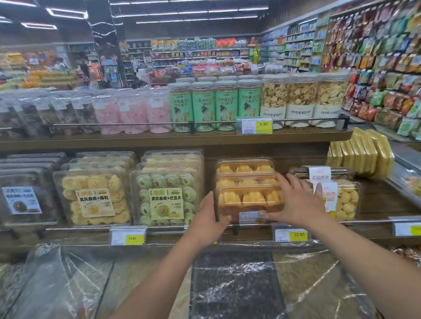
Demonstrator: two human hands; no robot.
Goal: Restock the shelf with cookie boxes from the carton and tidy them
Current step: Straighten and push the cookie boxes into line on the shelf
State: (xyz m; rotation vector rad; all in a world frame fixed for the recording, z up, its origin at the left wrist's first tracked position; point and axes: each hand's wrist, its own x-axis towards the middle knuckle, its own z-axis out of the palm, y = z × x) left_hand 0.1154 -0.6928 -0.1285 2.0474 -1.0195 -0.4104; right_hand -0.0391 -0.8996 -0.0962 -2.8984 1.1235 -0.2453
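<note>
Two-handed hold on the clear plastic box of orange-yellow cookies (249,199), at the near edge of the brown wooden shelf (381,194) in front of two like boxes: left hand (212,215) wrapped round its left end, right hand (296,196) with fingers spread over the top right and thumb under the front. Gripped at both ends, by judgement, to keep it level while squaring it between the clear box of green cookies (167,194) to the left and the white-labelled clear box of pale cookies (342,195) to the right. No carton in view.

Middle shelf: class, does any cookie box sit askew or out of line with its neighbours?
Yes: the white-labelled boxes right of the held box sit tilted, while the green cookie boxes face squarely forward.
</note>
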